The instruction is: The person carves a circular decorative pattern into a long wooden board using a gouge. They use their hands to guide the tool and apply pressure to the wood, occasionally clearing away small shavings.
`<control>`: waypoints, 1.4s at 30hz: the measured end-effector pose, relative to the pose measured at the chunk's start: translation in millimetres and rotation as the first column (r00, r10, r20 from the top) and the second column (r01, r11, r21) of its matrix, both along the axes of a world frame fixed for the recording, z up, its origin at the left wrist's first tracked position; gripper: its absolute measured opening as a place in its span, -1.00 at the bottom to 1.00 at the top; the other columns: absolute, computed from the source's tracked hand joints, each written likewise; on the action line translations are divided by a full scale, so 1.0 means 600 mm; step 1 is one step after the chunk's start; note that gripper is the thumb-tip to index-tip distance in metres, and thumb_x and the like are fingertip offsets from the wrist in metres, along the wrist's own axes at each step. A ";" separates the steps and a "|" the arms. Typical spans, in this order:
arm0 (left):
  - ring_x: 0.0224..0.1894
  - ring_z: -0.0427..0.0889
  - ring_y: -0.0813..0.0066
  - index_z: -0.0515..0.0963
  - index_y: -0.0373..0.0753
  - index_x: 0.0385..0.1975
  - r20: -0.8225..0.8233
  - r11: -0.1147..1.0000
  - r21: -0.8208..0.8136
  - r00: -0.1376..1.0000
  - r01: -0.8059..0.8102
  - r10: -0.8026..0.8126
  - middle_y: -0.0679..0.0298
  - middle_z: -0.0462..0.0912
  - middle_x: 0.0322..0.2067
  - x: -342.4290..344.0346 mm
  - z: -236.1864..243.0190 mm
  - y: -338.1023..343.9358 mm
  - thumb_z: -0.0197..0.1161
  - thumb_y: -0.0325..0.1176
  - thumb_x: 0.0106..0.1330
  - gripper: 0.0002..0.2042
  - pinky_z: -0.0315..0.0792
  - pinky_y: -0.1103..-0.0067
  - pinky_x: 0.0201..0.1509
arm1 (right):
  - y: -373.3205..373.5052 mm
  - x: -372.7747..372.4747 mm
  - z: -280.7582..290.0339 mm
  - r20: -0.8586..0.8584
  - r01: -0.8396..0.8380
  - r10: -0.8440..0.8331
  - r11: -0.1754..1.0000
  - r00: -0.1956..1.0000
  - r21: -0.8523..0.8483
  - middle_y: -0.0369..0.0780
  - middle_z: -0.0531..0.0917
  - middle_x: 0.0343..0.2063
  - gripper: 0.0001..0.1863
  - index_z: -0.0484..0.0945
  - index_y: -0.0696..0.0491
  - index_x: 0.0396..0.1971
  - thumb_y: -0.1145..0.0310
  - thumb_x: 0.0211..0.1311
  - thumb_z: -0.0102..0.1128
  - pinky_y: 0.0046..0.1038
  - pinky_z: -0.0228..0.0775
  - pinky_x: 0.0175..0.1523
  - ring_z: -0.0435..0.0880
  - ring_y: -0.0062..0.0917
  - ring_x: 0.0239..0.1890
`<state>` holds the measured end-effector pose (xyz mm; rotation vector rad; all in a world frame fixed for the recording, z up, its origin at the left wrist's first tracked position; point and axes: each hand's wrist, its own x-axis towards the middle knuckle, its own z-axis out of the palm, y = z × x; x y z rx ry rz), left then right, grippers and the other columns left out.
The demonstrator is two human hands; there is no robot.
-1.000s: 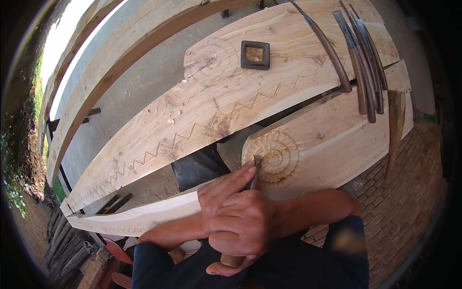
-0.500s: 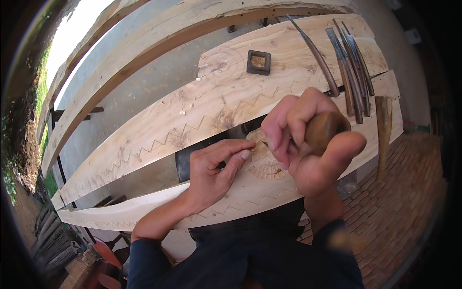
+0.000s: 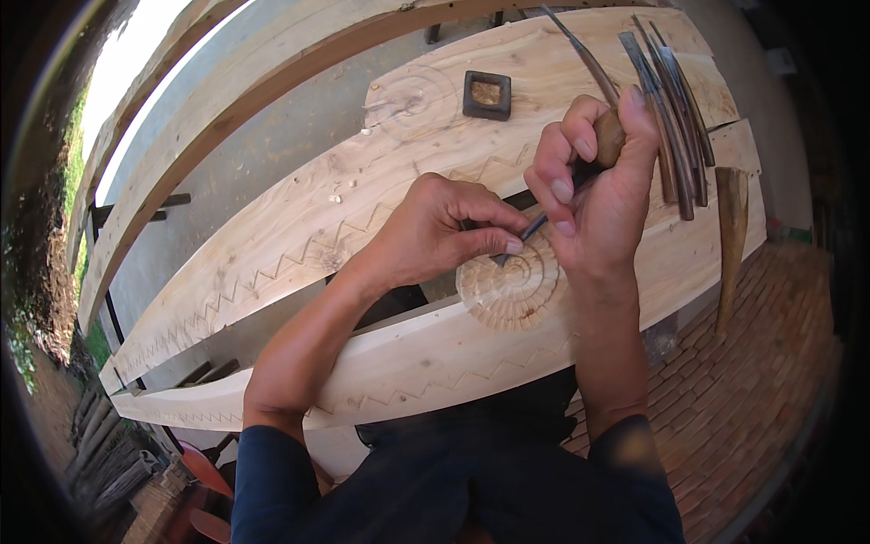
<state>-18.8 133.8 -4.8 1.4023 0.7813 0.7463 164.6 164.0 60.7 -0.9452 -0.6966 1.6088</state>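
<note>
Your right hand [image 3: 609, 204] grips the chisel [image 3: 538, 223] by its rounded handle [image 3: 611, 140], and your left hand [image 3: 441, 222] pinches low on the blade [image 3: 532, 230], its tip at the carved spiral [image 3: 514, 297] on the near plank [image 3: 412, 358].

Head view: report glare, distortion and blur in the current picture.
Head view, upper left: daylight glare washes out the background; head view, right: rows of the brick floor curve near the black rim; head view, below: a blurry pale smudge overlaps the right sleeve; head view, middle: the chisel looks fairly sharp.
</note>
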 end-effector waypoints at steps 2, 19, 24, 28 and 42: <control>-0.20 0.82 0.51 0.83 -0.29 -0.05 -0.001 0.998 -0.064 1.000 -0.007 0.007 0.20 0.87 -0.26 0.001 0.004 -0.001 0.55 -0.46 0.33 -0.78 0.69 0.52 -0.06 | 0.001 -0.005 0.000 0.004 -0.010 0.010 1.000 1.000 -0.026 -0.21 0.41 -0.74 -0.36 0.27 -0.05 -0.51 -0.27 0.68 -0.25 -0.56 -0.13 -0.74 0.06 -0.64 -0.82; -0.20 0.81 0.47 0.82 -0.29 -0.04 -0.001 1.000 -0.020 1.000 0.023 -0.023 0.17 0.87 -0.24 -0.007 0.000 0.005 0.54 -0.50 0.32 -0.77 0.67 0.52 -0.05 | 0.001 -0.016 0.007 -0.008 -0.032 0.032 0.998 0.999 -0.049 -0.24 0.34 -0.81 -0.33 0.25 -0.09 -0.56 -0.24 0.73 -0.40 -0.54 -0.19 -0.76 -0.05 -0.62 -0.87; -0.21 0.80 0.50 0.83 -0.29 -0.05 0.023 0.999 -0.039 1.000 0.011 -0.010 0.19 0.87 -0.25 -0.006 -0.006 0.003 0.54 -0.51 0.32 -0.78 0.67 0.52 -0.05 | 0.000 -0.021 0.011 -0.004 -0.034 0.034 0.998 0.999 -0.054 -0.24 0.33 -0.81 -0.34 0.25 -0.09 -0.56 -0.24 0.72 -0.38 -0.55 -0.21 -0.78 -0.04 -0.62 -0.87; -0.21 0.80 0.50 0.83 -0.29 -0.06 0.037 0.998 -0.062 0.999 0.007 -0.005 0.20 0.86 -0.27 -0.003 -0.009 0.002 0.54 -0.50 0.31 -0.78 0.67 0.52 -0.06 | -0.001 -0.019 0.009 0.010 -0.047 0.047 0.998 0.999 -0.045 -0.24 0.33 -0.80 -0.34 0.25 -0.09 -0.56 -0.25 0.71 -0.37 -0.55 -0.20 -0.78 -0.03 -0.62 -0.87; -0.25 0.75 0.54 0.82 -0.31 -0.09 0.086 0.993 -0.118 0.996 -0.009 0.019 0.21 0.85 -0.30 -0.001 -0.007 -0.002 0.56 -0.49 0.32 -0.81 0.63 0.52 -0.11 | -0.007 -0.012 0.000 0.100 -0.118 0.109 0.989 0.989 0.089 -0.15 0.49 -0.73 -0.38 0.29 0.00 -0.52 -0.20 0.66 -0.21 -0.58 0.06 -0.68 0.22 -0.66 -0.81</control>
